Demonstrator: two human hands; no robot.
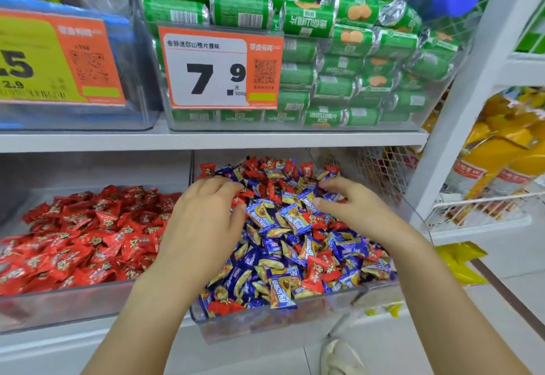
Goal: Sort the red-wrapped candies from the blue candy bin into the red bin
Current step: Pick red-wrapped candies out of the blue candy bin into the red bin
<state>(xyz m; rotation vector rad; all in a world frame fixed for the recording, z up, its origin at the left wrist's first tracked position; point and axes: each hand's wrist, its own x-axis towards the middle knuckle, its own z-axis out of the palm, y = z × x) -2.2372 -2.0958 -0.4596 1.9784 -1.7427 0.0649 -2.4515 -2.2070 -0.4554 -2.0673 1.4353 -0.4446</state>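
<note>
The blue candy bin (265,326), a clear tub on the lower shelf, holds a heap of blue-wrapped candies (277,283) with red-wrapped candies (317,274) mixed in. To its left stands the red bin (59,311), filled with red candies (88,241). My left hand (203,224) lies over the left side of the blue bin's heap, its fingers curled round red wrappers that show at the fingertips. My right hand (351,206) is deep in the heap's back right, where its thumb and fingers pinch a candy that they mostly hide.
The upper shelf (206,140) juts out just above the bins. It carries a clear tub of green snack rolls (339,58) with a price tag (221,67). A white wire rack (472,209) with yellow packets stands to the right. A shoe (339,357) shows on the floor below.
</note>
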